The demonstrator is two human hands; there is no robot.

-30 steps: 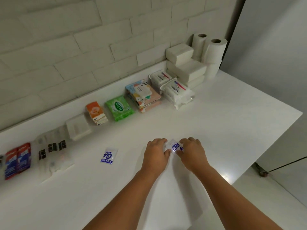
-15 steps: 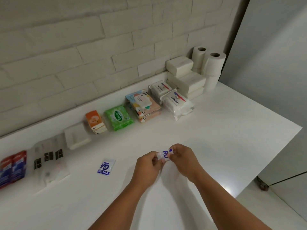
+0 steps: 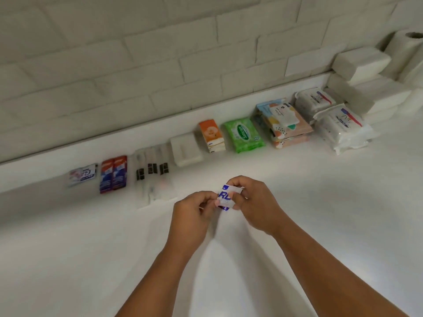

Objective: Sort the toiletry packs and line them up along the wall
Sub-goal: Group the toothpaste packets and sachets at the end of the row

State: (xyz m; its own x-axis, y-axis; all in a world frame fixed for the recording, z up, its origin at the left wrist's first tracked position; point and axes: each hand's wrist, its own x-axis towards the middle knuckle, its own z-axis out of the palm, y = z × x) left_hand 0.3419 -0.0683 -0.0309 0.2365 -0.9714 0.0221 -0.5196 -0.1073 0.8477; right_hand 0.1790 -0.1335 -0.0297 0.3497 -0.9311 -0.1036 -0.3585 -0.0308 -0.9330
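White counter (image 3: 309, 213) | row of packs (image 3: 186, 149) lined along wall (image 3: 160, 65) | left grip (image 3: 190, 216) and right grip (image 3: 256, 202) both pinch blue-print sachet (image 3: 226, 195), held above counter near row | I judge only this one is left to place

Count along the wall, left to right: 1 blurred white sachet (image 3: 82, 176), 2 red-and-blue sachets (image 3: 113, 173), 3 clear packs with black labels (image 3: 153, 171), 1 white box (image 3: 186, 148), orange tissue packs (image 3: 211, 133) stacked (looks like 3, hard to tell), 1 green wipes pack (image 3: 244, 135), 2 patterned wipes packs (image 3: 283, 120) stacked, 2 white wipes packs (image 3: 341, 124). Far right: 3 white tissue blocks (image 3: 361, 62) stacked, at least 2 toilet rolls (image 3: 407, 53), cut by the frame edge. Off the row: 1 blue-lettered sachet (image 3: 225, 196).
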